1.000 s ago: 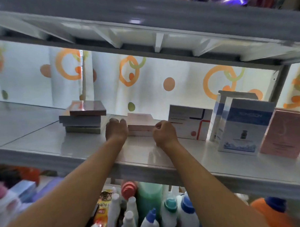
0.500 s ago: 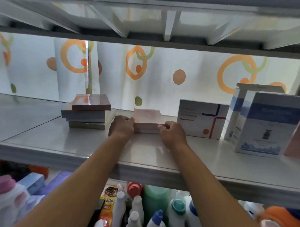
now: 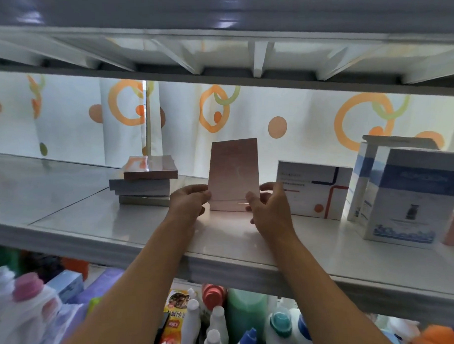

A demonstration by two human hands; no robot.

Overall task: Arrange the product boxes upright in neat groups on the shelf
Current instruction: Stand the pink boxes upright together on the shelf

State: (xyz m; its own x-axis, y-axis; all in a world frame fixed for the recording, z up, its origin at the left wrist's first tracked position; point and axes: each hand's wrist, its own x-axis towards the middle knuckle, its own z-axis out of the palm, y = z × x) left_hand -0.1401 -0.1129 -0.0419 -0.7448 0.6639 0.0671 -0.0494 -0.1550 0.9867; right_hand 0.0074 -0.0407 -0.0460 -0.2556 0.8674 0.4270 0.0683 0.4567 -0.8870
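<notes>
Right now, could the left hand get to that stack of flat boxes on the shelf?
Probably yes. The stack of flat boxes lies just left of the left hand, with bare shelf between, but that hand would first have to release the pink box.

We see a pink box (image 3: 233, 171) standing upright on the shelf (image 3: 99, 222), its broad face toward us, shading from dusty rose at the top to pale near the base, pinched at its lower edges between the fingers of both hands. Left of the fingers a stack of flat boxes (image 3: 146, 182) lies with a glossy pink one on top. Just right of the fingers stands a white box with blue and red lines (image 3: 315, 188), then two taller white-and-blue boxes (image 3: 412, 193).
</notes>
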